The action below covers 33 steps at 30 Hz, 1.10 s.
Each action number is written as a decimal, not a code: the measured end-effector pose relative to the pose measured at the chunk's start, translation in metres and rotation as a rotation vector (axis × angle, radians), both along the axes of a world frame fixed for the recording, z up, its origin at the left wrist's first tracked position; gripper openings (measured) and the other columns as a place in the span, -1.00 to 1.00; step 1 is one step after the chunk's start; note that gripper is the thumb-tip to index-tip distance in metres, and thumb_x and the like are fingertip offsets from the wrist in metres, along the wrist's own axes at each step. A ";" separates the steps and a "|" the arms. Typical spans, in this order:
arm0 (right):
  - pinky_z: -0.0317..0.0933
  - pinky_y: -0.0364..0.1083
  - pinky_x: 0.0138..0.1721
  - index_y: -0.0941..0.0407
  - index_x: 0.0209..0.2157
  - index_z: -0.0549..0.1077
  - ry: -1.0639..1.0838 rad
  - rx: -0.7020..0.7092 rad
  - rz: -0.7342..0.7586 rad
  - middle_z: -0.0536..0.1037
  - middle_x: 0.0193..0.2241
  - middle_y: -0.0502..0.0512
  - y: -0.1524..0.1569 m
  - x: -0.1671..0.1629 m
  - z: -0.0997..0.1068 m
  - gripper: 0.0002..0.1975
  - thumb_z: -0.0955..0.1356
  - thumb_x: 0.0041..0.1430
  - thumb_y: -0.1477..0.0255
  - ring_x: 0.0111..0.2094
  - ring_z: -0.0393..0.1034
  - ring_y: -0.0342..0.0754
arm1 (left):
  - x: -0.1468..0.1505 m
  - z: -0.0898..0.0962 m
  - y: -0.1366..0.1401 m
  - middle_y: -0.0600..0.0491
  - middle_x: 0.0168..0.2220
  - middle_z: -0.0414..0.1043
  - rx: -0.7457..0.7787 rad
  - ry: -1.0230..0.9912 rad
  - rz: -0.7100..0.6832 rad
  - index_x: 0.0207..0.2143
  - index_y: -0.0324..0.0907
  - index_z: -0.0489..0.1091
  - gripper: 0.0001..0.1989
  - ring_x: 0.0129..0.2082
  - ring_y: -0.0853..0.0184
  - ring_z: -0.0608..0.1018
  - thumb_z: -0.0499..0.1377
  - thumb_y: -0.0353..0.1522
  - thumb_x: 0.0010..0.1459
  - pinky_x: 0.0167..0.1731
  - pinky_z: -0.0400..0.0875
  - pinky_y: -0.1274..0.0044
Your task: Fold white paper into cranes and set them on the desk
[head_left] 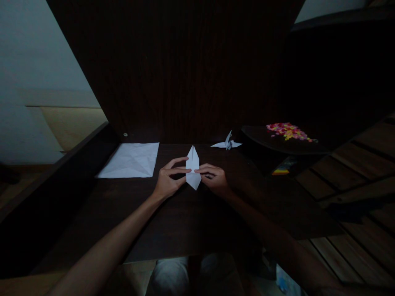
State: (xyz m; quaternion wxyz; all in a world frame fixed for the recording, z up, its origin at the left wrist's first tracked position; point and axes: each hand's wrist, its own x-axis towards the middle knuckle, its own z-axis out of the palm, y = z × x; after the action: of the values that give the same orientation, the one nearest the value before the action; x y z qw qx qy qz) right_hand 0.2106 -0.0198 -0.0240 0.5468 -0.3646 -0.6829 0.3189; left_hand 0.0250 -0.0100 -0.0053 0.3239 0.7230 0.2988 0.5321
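Observation:
Between my two hands is a folded piece of white origami paper (193, 179), a long diamond with a slit running down from its far tip. My left hand (169, 177) grips its left edge, fingers on top and thumb lower down. From the right, my right hand (215, 177) presses its fingertips on the paper near the middle crease. A finished white paper crane (228, 144) sits farther back to the right. To the left lie white paper sheets (131, 160) with crease lines.
A dark wooden desk (160, 222) has a tall back panel (173, 74) and a low side board (58, 189) on the left. On a rounded shelf (256, 133) at right lies a pile of small colourful pieces (290, 130). Wooden slats (358, 172) show beyond.

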 end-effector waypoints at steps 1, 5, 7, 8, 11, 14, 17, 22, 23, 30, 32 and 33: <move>0.37 -0.16 -0.42 0.12 -0.36 0.56 0.028 -0.020 0.017 0.49 -0.36 0.11 0.001 0.000 -0.001 -0.86 0.39 0.02 0.39 -0.35 0.42 -0.10 | 0.000 0.000 0.000 -0.12 0.04 0.36 -0.025 -0.003 0.003 -0.34 -0.17 0.55 -0.86 -0.20 0.23 0.56 0.27 -0.34 -0.01 -0.09 0.42 0.24; 0.39 -0.15 -0.48 0.12 -0.41 0.55 0.136 -0.084 0.079 0.42 -0.34 0.08 0.002 -0.003 -0.002 -0.86 0.42 -0.01 0.35 -0.41 0.39 -0.14 | -0.001 -0.002 0.002 -0.09 0.08 0.33 -0.081 0.003 0.039 -0.38 -0.17 0.55 -0.86 -0.06 0.14 0.49 0.31 -0.34 -0.06 -0.02 0.36 0.22; 0.39 -0.16 -0.51 0.14 -0.46 0.53 0.157 -0.107 0.071 0.40 -0.36 0.06 0.002 -0.004 -0.001 -0.84 0.42 -0.02 0.32 -0.44 0.37 -0.16 | 0.000 -0.002 0.002 -0.10 0.04 0.37 -0.117 -0.009 0.042 -0.43 -0.18 0.55 -0.88 -0.04 0.13 0.47 0.30 -0.33 -0.06 -0.07 0.39 0.24; 0.39 -0.16 -0.52 0.15 -0.49 0.51 0.160 -0.118 0.063 0.39 -0.38 0.05 0.002 -0.005 0.000 -0.82 0.42 -0.02 0.31 -0.45 0.36 -0.17 | 0.000 -0.003 0.003 -0.10 0.01 0.40 -0.145 -0.021 0.039 -0.45 -0.19 0.55 -0.88 -0.07 0.13 0.49 0.30 -0.32 -0.06 -0.11 0.42 0.26; 0.38 -0.17 -0.54 0.15 -0.52 0.47 0.157 -0.139 0.067 0.35 -0.40 0.03 0.001 -0.008 0.001 -0.79 0.41 0.00 0.29 -0.47 0.33 -0.18 | 0.003 -0.004 0.003 -0.11 -0.06 0.45 -0.229 -0.063 0.038 -0.50 -0.21 0.53 -0.83 -0.17 0.16 0.54 0.30 -0.27 -0.07 -0.21 0.47 0.31; 0.37 -0.18 -0.54 0.15 -0.51 0.44 0.149 -0.144 0.080 0.32 -0.40 0.02 0.002 -0.008 -0.001 -0.80 0.39 0.02 0.30 -0.48 0.32 -0.19 | 0.005 -0.006 0.003 -0.13 -0.03 0.42 -0.291 -0.103 0.027 -0.51 -0.24 0.52 -0.78 -0.20 0.18 0.54 0.32 -0.23 -0.11 -0.22 0.48 0.34; 0.35 -0.19 -0.55 0.14 -0.51 0.41 0.129 -0.145 0.062 0.30 -0.38 0.02 0.003 -0.009 -0.003 -0.79 0.38 0.04 0.29 -0.48 0.30 -0.20 | 0.008 -0.010 0.003 -0.13 -0.08 0.44 -0.362 -0.171 -0.002 -0.54 -0.27 0.47 -0.74 -0.24 0.22 0.55 0.34 -0.23 -0.16 -0.21 0.47 0.37; 0.30 -0.22 -0.59 0.13 -0.47 0.35 0.119 -0.176 -0.003 0.32 -0.41 -0.01 0.002 -0.011 -0.005 -0.77 0.38 0.01 0.26 -0.48 0.29 -0.20 | 0.010 -0.011 0.003 0.07 -0.46 0.44 -0.431 -0.224 -0.008 -0.51 -0.25 0.35 -0.75 -0.44 0.40 0.52 0.35 -0.31 -0.16 -0.36 0.44 0.55; 0.29 -0.22 -0.60 0.12 -0.44 0.33 0.132 -0.192 -0.016 0.32 -0.44 -0.03 0.002 -0.011 -0.006 -0.76 0.39 0.00 0.26 -0.49 0.29 -0.20 | 0.010 -0.011 0.003 0.11 -0.51 0.41 -0.436 -0.227 0.008 -0.49 -0.24 0.33 -0.74 -0.48 0.44 0.50 0.35 -0.33 -0.15 -0.41 0.42 0.59; 0.26 -0.23 -0.62 0.07 -0.28 0.20 0.210 -0.240 -0.034 0.36 -0.50 -0.10 0.002 -0.013 -0.008 -0.64 0.42 -0.06 0.33 -0.55 0.31 -0.22 | 0.011 -0.014 0.004 0.14 -0.49 0.44 -0.469 -0.257 -0.058 -0.19 -0.20 0.24 -0.57 -0.49 0.46 0.50 0.32 -0.35 -0.12 -0.42 0.40 0.62; 0.26 -0.23 -0.61 0.08 -0.24 0.21 0.201 -0.240 -0.028 0.37 -0.52 -0.12 0.002 -0.011 -0.006 -0.61 0.43 -0.08 0.35 -0.57 0.31 -0.22 | 0.011 -0.014 0.003 0.10 -0.47 0.46 -0.475 -0.211 -0.060 -0.15 -0.24 0.29 -0.56 -0.47 0.43 0.51 0.31 -0.32 -0.09 -0.39 0.40 0.59; 0.26 -0.23 -0.60 0.08 -0.21 0.22 0.196 -0.246 -0.024 0.37 -0.54 -0.12 0.003 -0.010 -0.004 -0.58 0.44 -0.10 0.35 -0.58 0.31 -0.22 | 0.011 -0.014 0.003 0.07 -0.46 0.47 -0.474 -0.187 -0.050 -0.17 -0.26 0.33 -0.59 -0.46 0.42 0.51 0.30 -0.30 -0.08 -0.39 0.40 0.59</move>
State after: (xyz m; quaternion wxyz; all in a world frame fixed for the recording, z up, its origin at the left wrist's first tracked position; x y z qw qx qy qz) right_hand 0.2002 -0.0172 -0.0284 0.5657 -0.4041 -0.5777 0.4277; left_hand 0.0360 -0.0068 -0.0191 0.5238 0.5817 0.3659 0.5034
